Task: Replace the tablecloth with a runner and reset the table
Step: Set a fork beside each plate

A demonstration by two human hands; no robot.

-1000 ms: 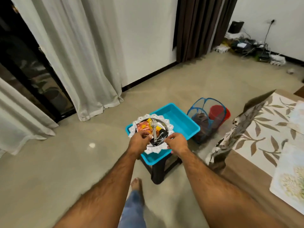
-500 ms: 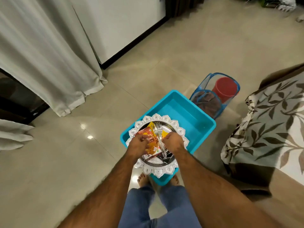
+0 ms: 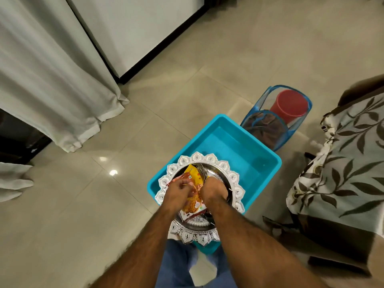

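A round silver tray (image 3: 232,175) with a scalloped rim lies over the near corner of a turquoise plastic tub (image 3: 245,150). On the tray lie orange and yellow snack packets (image 3: 194,176) and metal forks (image 3: 201,168). My left hand (image 3: 178,191) has its fingers curled on the packets. My right hand (image 3: 214,190) is curled around the forks' handles beside them. A leaf-patterned cloth (image 3: 342,163) hangs over the table edge at the right.
A blue mesh basket (image 3: 276,125) with dark cloth and a red bucket (image 3: 288,106) stands behind the tub. Pale curtains (image 3: 52,80) hang at the left. Tiled floor (image 3: 72,225) lies open to the left; my legs are directly below.
The view has tilted down and come closer over the tub. Both hands moved from the tray's near rim onto its contents, the left onto the packets and the right onto the forks.
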